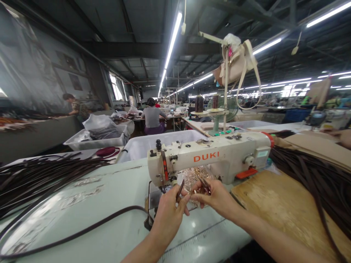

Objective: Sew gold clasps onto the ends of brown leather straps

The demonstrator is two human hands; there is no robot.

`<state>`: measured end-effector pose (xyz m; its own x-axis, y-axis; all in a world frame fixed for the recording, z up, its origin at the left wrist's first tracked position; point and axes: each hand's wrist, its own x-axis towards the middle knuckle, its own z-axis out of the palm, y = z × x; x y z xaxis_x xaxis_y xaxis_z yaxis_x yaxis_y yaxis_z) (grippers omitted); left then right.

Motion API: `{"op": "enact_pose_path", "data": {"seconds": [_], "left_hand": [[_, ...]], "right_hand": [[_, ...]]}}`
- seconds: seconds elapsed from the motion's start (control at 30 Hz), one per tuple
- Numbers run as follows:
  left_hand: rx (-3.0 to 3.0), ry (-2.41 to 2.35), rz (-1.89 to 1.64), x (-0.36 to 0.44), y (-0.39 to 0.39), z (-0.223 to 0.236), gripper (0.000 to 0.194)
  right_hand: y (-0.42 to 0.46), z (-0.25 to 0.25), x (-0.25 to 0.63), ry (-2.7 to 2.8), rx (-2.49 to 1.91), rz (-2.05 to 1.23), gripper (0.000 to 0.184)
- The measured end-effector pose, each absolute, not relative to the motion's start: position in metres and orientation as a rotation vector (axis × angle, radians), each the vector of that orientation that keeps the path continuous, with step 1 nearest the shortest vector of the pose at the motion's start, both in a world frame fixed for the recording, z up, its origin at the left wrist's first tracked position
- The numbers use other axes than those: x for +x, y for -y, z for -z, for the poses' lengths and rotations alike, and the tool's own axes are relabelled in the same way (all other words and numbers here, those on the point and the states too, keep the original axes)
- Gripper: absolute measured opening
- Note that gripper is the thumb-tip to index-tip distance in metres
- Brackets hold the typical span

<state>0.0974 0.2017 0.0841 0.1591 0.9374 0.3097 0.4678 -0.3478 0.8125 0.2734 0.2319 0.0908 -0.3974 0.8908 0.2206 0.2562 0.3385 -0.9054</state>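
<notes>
My left hand (171, 206) is closed in a pinch on a dark strap end (180, 190), which sticks up between thumb and fingers. Close beside it, my right hand (218, 199) is also closed, around dark narrow pieces (205, 185) whose kind I cannot make out. A small gold metal fitting (195, 191) shows between the fingertips of both hands. The hands are just right of the needle area of a white sewing machine (186, 157), in front of a clear bag of gold hardware (197, 174). One long dark strap (109, 223) curves over the pale table toward the machine.
Piles of dark straps lie at left (49, 171) and right (309, 171). A wooden board (274, 204) is right of the machine, white bins (164, 140) behind it. A thread stand (225, 98) carries spools and a hanging bag. Other people sit farther back.
</notes>
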Motion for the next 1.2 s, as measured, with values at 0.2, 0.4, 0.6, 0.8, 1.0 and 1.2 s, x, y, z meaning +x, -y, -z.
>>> {"op": "enact_pose_path", "data": {"seconds": [0.2, 0.4, 0.6, 0.8, 1.0, 1.2], "left_hand": [[1.782, -1.332, -1.139, 0.089, -0.205, -0.078, 0.015], [1.666, -1.356, -1.053, 0.085, -0.206, -0.073, 0.020], [1.721, -1.314, -1.004, 0.075, -0.198, -0.071, 0.021], [2.017, -1.517, -0.757, 0.040, -0.176, -0.076, 0.024], [2.219, -1.580, -0.749, 0.024, -0.171, -0.073, 0.033], [2.389, -1.932, -0.505, 0.025, -0.177, -0.065, 0.020]], "right_hand": [[-0.257, -0.090, 0.296, 1.958, -1.209, -0.847, 0.020], [-0.263, -0.099, 0.298, 2.002, -1.247, -0.637, 0.024], [-0.220, -0.108, 0.257, 2.262, -0.999, -0.889, 0.023], [-0.228, -0.094, 0.234, 2.077, -1.039, -1.042, 0.017], [-0.229, -0.082, 0.218, 1.897, -1.057, -1.216, 0.023], [-0.221, -0.084, 0.213, 1.990, -1.101, -1.050, 0.021]]}}
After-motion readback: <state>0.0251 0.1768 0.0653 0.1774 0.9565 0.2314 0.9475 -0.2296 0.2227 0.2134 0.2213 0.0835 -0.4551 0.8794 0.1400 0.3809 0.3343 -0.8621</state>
